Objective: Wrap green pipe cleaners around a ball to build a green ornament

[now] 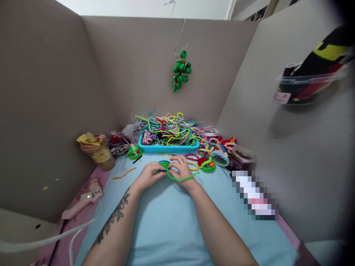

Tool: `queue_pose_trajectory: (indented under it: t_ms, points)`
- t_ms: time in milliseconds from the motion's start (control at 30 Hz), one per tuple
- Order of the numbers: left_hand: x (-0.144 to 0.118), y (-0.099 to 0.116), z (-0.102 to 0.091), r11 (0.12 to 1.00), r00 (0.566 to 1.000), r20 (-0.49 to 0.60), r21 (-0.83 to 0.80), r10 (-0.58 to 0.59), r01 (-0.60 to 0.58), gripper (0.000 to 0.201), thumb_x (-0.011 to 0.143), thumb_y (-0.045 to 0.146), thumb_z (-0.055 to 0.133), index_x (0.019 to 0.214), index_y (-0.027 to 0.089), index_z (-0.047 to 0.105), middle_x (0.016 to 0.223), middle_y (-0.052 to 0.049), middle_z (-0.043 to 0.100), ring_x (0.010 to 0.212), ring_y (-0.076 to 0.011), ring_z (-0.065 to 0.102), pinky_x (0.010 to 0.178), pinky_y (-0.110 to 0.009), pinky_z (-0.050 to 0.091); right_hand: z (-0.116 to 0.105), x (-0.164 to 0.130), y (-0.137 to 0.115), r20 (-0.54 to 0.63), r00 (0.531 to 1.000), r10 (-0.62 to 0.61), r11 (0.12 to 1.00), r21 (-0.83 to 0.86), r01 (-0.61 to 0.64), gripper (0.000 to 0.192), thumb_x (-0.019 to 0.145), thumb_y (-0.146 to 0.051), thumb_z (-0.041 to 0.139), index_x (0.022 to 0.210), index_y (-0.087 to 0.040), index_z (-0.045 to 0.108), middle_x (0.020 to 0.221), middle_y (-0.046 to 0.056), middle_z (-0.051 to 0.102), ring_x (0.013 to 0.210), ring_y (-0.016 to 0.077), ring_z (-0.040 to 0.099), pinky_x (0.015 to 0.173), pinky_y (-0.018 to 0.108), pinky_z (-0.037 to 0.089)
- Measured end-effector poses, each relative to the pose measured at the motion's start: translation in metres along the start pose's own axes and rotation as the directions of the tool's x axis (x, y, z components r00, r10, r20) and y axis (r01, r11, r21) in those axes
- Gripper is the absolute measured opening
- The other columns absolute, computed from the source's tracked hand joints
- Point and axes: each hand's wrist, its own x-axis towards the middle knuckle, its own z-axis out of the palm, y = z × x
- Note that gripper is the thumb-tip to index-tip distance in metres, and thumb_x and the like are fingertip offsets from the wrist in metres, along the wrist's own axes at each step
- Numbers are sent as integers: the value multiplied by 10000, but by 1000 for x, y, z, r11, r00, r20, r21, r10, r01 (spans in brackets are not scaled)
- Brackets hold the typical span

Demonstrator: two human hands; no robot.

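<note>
Blue mat (166, 221) nearest; left hand (148, 175), right hand (181, 168) both pinching green pipe cleaner (177, 179) between them.

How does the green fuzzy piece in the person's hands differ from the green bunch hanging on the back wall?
The green piece in the hands lies low on the blue mat, flat and partly unwound, a loose green stem trailing past the right hand; the hanging bunch dangles from a wire hook, lumpy and complete. The left hand and right hand both pinch the first; nothing touches the bunch. The bunch shows red specks. Both are bright green and look fuzzy.
</note>
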Motion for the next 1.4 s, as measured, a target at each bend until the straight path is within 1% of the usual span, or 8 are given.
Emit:
queue_pose_trajectory:
  t_ms: [200, 533, 833, 933, 1033, 1167, 1267, 1400]
  points:
    - [-1, -1, -2, 999, 996, 83, 5, -35, 35, 175, 773, 325, 594, 844, 200, 694, 830, -63, 664, 838, -189, 578, 790, -299, 429, 1, 1, -3, 114, 993, 10, 998, 65, -17, 86, 687, -157, 621, 719, -235, 637, 913, 34, 585, 967, 222, 449, 900, 407, 358]
    - [-1, -2, -1, 983, 988, 91, -122, -128, 138, 152, 724, 299, 615, 795, 165, 631, 780, -13, 635, 769, -156, 562, 729, -251, 430, 7, -1, -1, 145, 989, 29, 973, 223, -62, 67, 718, -150, 593, 710, -210, 620, 816, 23, 571, 873, 188, 496, 854, 370, 375]
    - [-1, -6, -2, 939, 959, 216, -251, -184, 236, 218, 694, 329, 637, 822, 154, 663, 811, -31, 669, 773, -167, 580, 742, -267, 445, 3, -1, -2, 199, 978, 65, 909, 392, -141, 90, 764, -266, 612, 697, -207, 624, 800, 17, 574, 826, 168, 537, 832, 348, 405]
    - [1, -9, 1, 931, 959, 128, -237, -254, 278, 235, 708, 339, 620, 830, 150, 690, 781, -36, 690, 733, -171, 595, 694, -263, 452, 5, -2, -5, 128, 980, 152, 899, 395, -191, 69, 774, -251, 600, 814, -221, 647, 886, 30, 576, 901, 173, 542, 874, 357, 401]
    - [3, -13, 7, 928, 952, -14, -229, -306, 295, 257, 703, 353, 621, 833, 148, 706, 784, -43, 706, 735, -187, 611, 689, -276, 463, 9, -2, -12, 70, 981, 179, 890, 413, -192, 225, 736, -241, 642, 961, -244, 635, 1018, 46, 571, 1026, 191, 516, 931, 375, 384]
    - [6, -16, 14, 927, 943, -111, -249, -313, 279, 293, 702, 359, 629, 891, 150, 710, 901, -70, 718, 829, -221, 630, 774, -320, 474, 19, -1, -21, -49, 964, 261, 865, 456, -210, 66, 748, -234, 630, 799, -243, 670, 947, 38, 601, 966, 184, 550, 908, 371, 408]
    - [7, -15, 17, 919, 930, -159, -277, -332, 281, 296, 707, 363, 633, 895, 147, 709, 913, -81, 716, 849, -228, 632, 790, -332, 479, 22, 0, -19, -171, 917, 360, 839, 490, -238, 51, 746, -244, 626, 742, -228, 675, 885, 41, 603, 896, 180, 568, 860, 358, 434]
    - [6, -13, 21, 899, 922, -171, -341, -347, 275, 294, 704, 370, 645, 893, 155, 709, 892, -76, 714, 836, -221, 633, 777, -323, 485, 23, 0, -6, -181, 850, 495, 770, 544, -333, 87, 714, -282, 637, 677, -205, 654, 833, 40, 599, 841, 183, 570, 783, 338, 457]
